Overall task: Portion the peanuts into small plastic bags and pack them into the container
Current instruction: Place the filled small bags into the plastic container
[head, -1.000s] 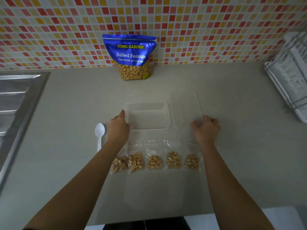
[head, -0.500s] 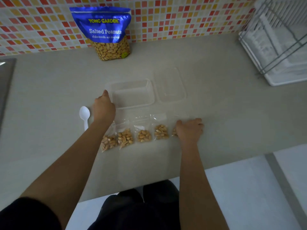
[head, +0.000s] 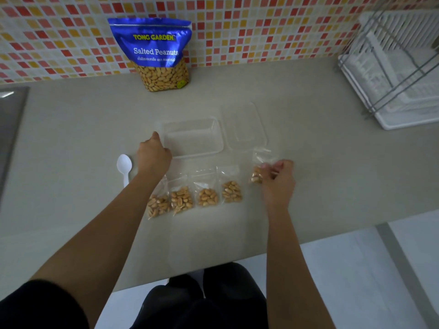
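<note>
The left hand (head: 154, 154) sat at the left near corner of the clear container (head: 192, 138), thumb laid along its left rim and fingers (head: 166, 154) curled down against the near rim, holding it. The container stood open in the middle of the counter (head: 71, 138), with its clear lid (head: 244, 127) lying flat just beside it toward the right edge.

The right hand (head: 278, 179) pinched a small bag of peanuts (head: 257, 173) between thumb and curled fingers (head: 273, 168), the bag's empty top reaching up to the lid's near corner. Whether this bag was clear of the counter could not be told.

Four more filled bags (head: 207, 197) lay in a row between the container and the counter's near edge, the leftmost partly under the left forearm. A white plastic spoon (head: 124, 166) lay just left of the left hand, bowl toward the far edge.

The blue pouch of salted peanuts (head: 154, 53) stood upright at the far edge against the tiled wall (head: 261, 32). A white dish rack (head: 399, 74) filled the far right corner, and a metal sink (head: 9, 129) showed at the left edge.
</note>
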Tool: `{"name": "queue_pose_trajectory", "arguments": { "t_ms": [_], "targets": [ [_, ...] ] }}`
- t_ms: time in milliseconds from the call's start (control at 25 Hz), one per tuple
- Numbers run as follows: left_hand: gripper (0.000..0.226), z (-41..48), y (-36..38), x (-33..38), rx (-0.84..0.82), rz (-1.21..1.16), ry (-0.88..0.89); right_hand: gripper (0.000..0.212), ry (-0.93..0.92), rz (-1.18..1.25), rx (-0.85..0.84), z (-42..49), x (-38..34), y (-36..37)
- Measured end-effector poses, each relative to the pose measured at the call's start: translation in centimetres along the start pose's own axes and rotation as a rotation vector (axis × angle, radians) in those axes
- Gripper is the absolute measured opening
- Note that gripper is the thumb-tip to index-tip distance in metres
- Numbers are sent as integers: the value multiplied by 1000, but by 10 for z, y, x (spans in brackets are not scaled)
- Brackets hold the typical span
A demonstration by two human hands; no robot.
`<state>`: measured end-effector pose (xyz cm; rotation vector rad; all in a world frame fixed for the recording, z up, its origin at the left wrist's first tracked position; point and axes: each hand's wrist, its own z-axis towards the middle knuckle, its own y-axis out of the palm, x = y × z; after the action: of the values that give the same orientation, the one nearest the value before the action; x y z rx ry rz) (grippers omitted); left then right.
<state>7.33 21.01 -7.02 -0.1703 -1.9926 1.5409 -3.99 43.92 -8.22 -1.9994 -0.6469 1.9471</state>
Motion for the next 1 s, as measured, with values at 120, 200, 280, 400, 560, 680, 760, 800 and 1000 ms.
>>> {"name": "queue_pose_trajectory", "arguments": {
  "t_ms": [120,200,280,400,560,680,760,800,1000],
  "targets": [
    [24,-1,-4,1,-6,-6,20,13,-172,132,-115,15,-35,12],
    [31,-1,-4,0,-18,26,50,7,-261,105,-237,30,-54,33],
    [32,0,-3,-1,-36,44,67,15,-324,8,-380,42,-68,57],
    [25,0,-2,-2,-48,61,66,30,-437,-198,-586,52,-73,89],
    [18,-3,-4,-1,-45,68,68,41,-573,-492,-723,60,-71,108],
    [18,-3,-3,-1,-35,76,70,43,-666,-667,-787,60,-72,114],
    [17,-4,-2,-1,-22,61,77,43,-781,-810,-753,59,-70,117],
    [16,-4,-2,-1,-18,55,78,41,-827,-867,-699,59,-70,117],
    [18,-5,-2,0,-8,67,80,40,-935,-1075,-600,66,-66,110]
  ]
}}
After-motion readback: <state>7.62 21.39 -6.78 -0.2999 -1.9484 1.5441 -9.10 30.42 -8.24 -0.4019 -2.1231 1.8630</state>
